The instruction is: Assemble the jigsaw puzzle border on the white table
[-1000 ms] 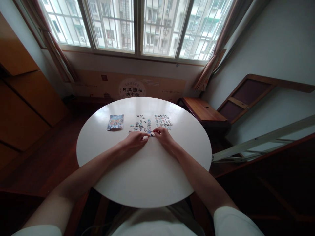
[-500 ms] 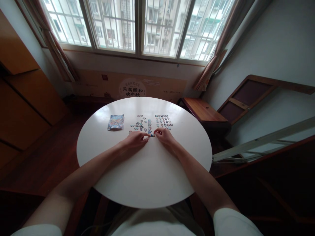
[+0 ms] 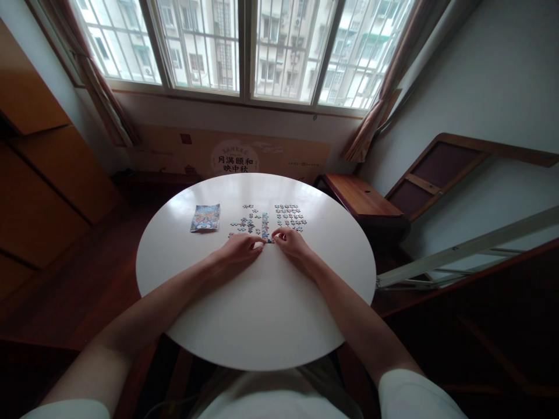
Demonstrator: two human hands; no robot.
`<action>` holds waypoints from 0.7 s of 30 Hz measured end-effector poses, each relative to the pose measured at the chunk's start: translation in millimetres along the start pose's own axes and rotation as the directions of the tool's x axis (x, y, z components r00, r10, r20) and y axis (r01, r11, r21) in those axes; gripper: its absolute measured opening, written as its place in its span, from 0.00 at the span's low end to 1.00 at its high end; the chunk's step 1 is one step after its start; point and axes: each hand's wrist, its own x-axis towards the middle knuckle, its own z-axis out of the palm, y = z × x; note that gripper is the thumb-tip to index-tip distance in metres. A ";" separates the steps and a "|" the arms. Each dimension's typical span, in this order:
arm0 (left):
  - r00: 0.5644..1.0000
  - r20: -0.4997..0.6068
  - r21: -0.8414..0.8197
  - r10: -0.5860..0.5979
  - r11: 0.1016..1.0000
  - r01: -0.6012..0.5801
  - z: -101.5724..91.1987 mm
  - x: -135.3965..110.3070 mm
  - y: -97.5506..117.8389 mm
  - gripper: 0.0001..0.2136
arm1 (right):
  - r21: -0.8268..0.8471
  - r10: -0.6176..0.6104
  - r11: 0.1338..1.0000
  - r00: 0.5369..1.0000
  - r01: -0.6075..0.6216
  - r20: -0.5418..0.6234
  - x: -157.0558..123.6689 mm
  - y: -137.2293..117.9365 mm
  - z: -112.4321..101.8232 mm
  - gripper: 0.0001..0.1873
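Note:
A narrow upright strip of joined jigsaw pieces (image 3: 265, 223) lies on the white round table (image 3: 266, 314), with a short row turning right at its near end. My left hand (image 3: 241, 249) rests at the strip's lower left corner, thumb and fingertips closed against its edge. On the other side, my right hand (image 3: 292, 242) pinches at a jigsaw piece (image 3: 271, 240) by the near row; the fingers partly hide it. Loose jigsaw pieces (image 3: 247, 223) are scattered left of the strip. More loose pieces (image 3: 288, 213) stand in rough rows to the right.
A colourful picture sheet (image 3: 206, 217) lies on the table to the left. Behind the table are a wall with a printed banner (image 3: 275, 157) and barred windows. A wooden bench (image 3: 364, 195) stands at the right rear, and wooden cabinets (image 3: 48, 174) at the left.
My right fingers have shifted very slightly at the near row. Otherwise hands and pieces look the same.

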 end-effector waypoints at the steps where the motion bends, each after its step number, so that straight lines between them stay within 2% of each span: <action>1: 1.000 -0.001 0.002 -0.001 1.000 0.001 -0.2 0.0 0.1 0.16 | 0.000 0.001 1.000 1.000 -0.001 0.002 -0.2 -0.1 -0.1 0.10; 21: 1.000 0.004 0.009 0.002 1.000 -0.002 -0.5 0.2 -0.8 0.16 | 0.007 -0.003 1.000 1.000 0.003 0.005 -0.7 -0.8 -0.8 0.10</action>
